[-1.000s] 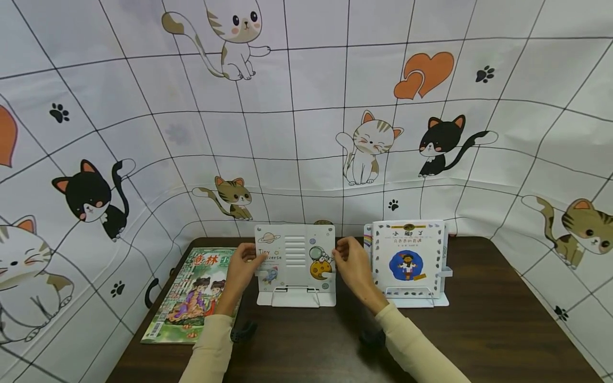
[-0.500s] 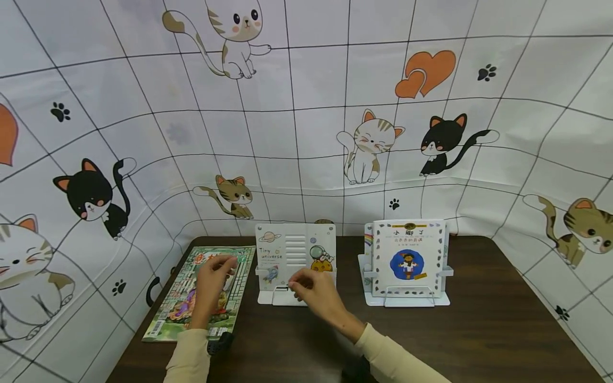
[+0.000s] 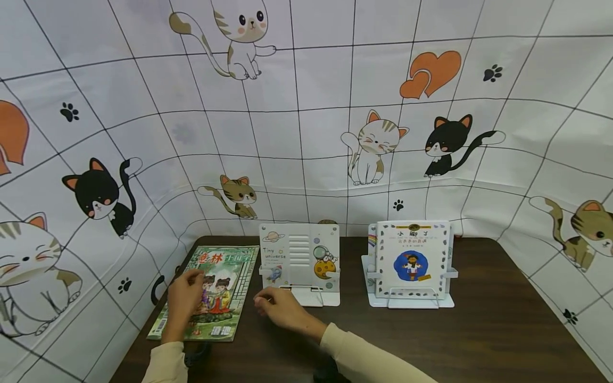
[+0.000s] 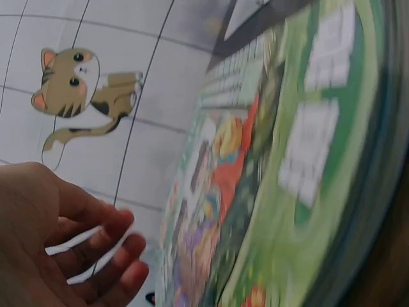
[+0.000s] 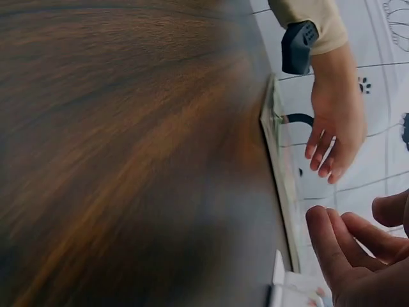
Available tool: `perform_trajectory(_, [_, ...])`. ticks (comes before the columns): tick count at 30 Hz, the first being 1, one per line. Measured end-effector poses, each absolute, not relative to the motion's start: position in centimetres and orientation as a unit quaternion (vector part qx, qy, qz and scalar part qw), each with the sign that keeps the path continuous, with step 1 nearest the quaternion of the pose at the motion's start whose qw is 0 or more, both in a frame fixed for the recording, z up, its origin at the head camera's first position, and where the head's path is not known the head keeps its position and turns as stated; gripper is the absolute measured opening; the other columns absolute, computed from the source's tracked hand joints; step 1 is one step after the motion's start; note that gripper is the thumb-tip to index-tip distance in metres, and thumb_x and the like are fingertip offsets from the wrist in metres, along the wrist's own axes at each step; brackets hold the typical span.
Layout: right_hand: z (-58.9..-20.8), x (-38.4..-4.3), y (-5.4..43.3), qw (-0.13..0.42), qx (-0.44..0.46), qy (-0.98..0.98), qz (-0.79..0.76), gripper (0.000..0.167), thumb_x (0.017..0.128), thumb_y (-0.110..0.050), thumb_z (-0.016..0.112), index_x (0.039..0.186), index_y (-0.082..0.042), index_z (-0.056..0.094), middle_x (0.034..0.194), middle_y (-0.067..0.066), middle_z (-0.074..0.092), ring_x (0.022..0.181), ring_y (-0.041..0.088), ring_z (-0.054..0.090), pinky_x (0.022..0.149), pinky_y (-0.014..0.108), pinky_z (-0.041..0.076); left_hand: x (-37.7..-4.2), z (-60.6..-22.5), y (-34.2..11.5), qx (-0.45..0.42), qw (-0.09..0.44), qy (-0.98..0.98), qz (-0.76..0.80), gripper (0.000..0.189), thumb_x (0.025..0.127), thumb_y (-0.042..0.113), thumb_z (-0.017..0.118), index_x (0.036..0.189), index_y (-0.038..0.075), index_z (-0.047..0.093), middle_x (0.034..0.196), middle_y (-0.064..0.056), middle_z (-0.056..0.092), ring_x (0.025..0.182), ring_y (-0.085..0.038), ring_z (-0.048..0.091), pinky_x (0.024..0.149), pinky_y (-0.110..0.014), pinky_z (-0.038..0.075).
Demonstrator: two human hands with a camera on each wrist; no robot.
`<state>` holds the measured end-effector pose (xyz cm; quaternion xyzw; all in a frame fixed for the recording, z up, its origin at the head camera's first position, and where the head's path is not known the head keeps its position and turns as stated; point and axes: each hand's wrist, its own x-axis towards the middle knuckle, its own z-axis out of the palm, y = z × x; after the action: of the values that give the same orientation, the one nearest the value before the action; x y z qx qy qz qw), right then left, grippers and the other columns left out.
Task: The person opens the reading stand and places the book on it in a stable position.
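A green illustrated magazine (image 3: 225, 308) lies flat at the left of the table. My left hand (image 3: 184, 295) hovers over its left side, fingers loosely bent with nothing in them; the left wrist view shows that hand (image 4: 96, 249) beside the magazine cover (image 4: 255, 192). Just right of the magazine, my right hand (image 3: 282, 308) reaches leftward in front of a white book stand (image 3: 299, 258) printed with planets and an astronaut. In the right wrist view the right hand's fingers (image 5: 329, 240) are relaxed and apart from the thumb, holding nothing.
A second white stand (image 3: 375, 300) to the right bears a picture book (image 3: 412, 263) with a blue circle on its cover. A black curved object (image 3: 157, 290) sits at the table's left edge. A cat-printed cloth (image 3: 316, 133) hangs behind the dark wooden table (image 3: 455, 346).
Both hands have let go of the planet-printed stand's sides and moved left: the left hand over the magazine, the right hand across the stand's front toward the magazine.
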<state>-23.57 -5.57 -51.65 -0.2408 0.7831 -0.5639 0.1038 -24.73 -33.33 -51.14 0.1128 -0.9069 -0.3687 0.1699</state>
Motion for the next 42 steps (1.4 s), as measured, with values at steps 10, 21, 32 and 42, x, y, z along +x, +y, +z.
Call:
perform_trajectory(10, [-52.2,-24.2,-8.0,0.125,-0.231,0.82,-0.509,0.033,0.107,-0.03,0.064,0.127,-0.005,0.07,0.113,0.007,0.076,0.099,0.013,0.071,0.084,0.031,0.058,-24.5,-51.0,-35.4,0.143,0.095,-0.948,-0.267,0.054,0.104,0.02,0.055,0.141,-0.019,0.051,0.139,-0.048,0.05,0.131,-0.065,0.043,0.111,-0.075,0.032])
perform_trajectory(21, [-51.6,-23.4,-8.7,0.18,-0.19,0.788,-0.557,0.048,0.107,-0.032,0.064,0.141,0.002,0.06,0.132,0.016,0.07,0.1,0.023,0.078,0.09,0.039,0.062,-24.3,-52.2,-36.3,0.203,0.109,-0.932,-0.28,0.065,0.099,0.021,0.058,0.148,-0.019,0.042,0.142,-0.052,0.043,0.128,-0.075,0.036,0.102,-0.083,0.032])
perform_trajectory(32, [-52.3,-23.7,-7.8,0.161,-0.185,0.803,-0.542,0.042,0.106,-0.035,0.066,0.134,-0.003,0.066,0.13,0.013,0.07,0.11,0.025,0.074,0.087,0.04,0.061,-24.3,-52.7,-36.6,0.216,0.134,-0.873,-0.416,0.059,0.1,0.015,0.062,0.151,-0.012,0.047,0.101,-0.033,0.067,0.057,-0.024,0.061,0.048,-0.04,0.049])
perform_trajectory(42, [-51.9,-23.8,-7.6,0.161,-0.181,0.799,-0.551,0.041,0.106,-0.03,0.066,0.132,0.001,0.065,0.122,0.014,0.072,0.092,0.022,0.077,0.082,0.04,0.061,-23.6,-52.1,-36.5,0.209,0.158,-0.83,-0.493,0.055,0.105,0.013,0.064,0.154,-0.005,0.046,0.138,-0.032,0.062,0.083,-0.002,0.062,0.067,-0.021,0.049])
